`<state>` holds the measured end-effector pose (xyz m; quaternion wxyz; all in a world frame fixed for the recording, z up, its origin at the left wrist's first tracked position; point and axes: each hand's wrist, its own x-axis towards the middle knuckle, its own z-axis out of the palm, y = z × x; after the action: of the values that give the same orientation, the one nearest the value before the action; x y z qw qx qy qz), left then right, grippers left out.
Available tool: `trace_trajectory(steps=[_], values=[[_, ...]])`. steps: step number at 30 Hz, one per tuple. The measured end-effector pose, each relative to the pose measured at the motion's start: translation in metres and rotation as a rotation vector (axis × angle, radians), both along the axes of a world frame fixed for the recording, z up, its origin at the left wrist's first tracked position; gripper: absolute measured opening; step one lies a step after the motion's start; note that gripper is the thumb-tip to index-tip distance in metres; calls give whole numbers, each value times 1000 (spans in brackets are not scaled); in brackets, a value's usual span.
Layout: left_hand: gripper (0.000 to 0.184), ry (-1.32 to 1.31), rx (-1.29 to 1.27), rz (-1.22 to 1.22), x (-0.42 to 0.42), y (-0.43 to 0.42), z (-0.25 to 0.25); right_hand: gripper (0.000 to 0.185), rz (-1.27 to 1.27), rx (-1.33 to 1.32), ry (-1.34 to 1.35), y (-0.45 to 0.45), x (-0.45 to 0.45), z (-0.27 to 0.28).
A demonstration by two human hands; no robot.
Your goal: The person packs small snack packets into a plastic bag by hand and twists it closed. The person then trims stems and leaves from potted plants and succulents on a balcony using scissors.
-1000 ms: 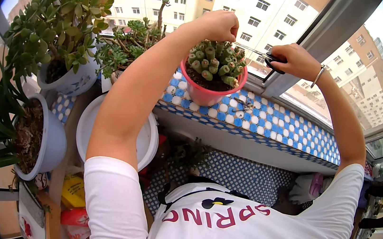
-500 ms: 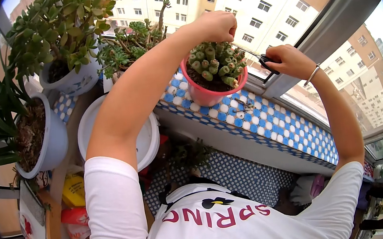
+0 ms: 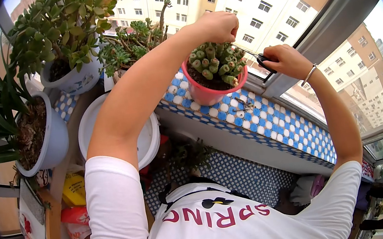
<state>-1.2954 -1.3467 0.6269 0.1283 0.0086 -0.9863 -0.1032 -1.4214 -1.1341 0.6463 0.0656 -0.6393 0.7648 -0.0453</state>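
Note:
A succulent with thick, stubby green leaves point(image 3: 213, 65) grows in a pink pot point(image 3: 207, 97) on the tiled ledge. Just above its far side is my left hand point(image 3: 219, 26), fingers curled closed. Whatever may be in that hand is hidden. On the right, my right hand point(image 3: 286, 61) grips black-handled scissors point(image 3: 264, 62). Their blades point left into the plant's right edge, and the tips are hard to make out. Small dry scraps point(image 3: 243, 104) lie on the ledge right of the pot.
The blue-and-white tiled ledge point(image 3: 275, 121) runs along the window frame point(image 3: 320, 37). Left of my left arm stand a white basin point(image 3: 149, 146), a leafy succulent pot point(image 3: 72, 81) and a long-leaved plant's pot point(image 3: 55, 141). Another succulent point(image 3: 128, 48) sits behind my forearm.
My right hand and the scissors have shifted very slightly left. The left hand stays closed in nearly the same place above the plant.

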Motion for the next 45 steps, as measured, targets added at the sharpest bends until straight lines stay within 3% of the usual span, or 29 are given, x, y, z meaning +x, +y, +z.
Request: trace_trajectory(steps=[6, 9, 12, 14, 17, 19, 32, 38, 41, 45], values=[[15, 82, 41, 6, -4, -1, 7, 18, -18, -34, 102, 5, 7, 5], [14, 330, 263, 58, -1, -25, 32, 18, -55, -57, 145, 8, 3, 18], [6, 156, 512, -4, 8, -38, 43, 19, -41, -50, 189, 3, -2, 26], [9, 26, 303, 15, 9, -34, 40, 21, 10, -77, 210, -5, -4, 27], [14, -58, 86, -14, 1, -39, 21, 22, -83, 117, 214, -27, 5, 39], [15, -168, 101, -1, 0, -40, 17, 22, -59, 113, 247, -32, 2, 39], [10, -182, 170, -28, -6, -50, 9, 35, 64, 108, 206, -55, -13, 33], [10, -153, 166, -41, -6, -53, 9, 34, 72, 123, 143, -58, -13, 31], [9, -150, 142, -52, -7, -52, 9, 25, 61, 131, 29, -57, -11, 28], [8, -171, 114, -74, -8, -50, 12, 25, 109, 91, 72, -58, -12, 26]])
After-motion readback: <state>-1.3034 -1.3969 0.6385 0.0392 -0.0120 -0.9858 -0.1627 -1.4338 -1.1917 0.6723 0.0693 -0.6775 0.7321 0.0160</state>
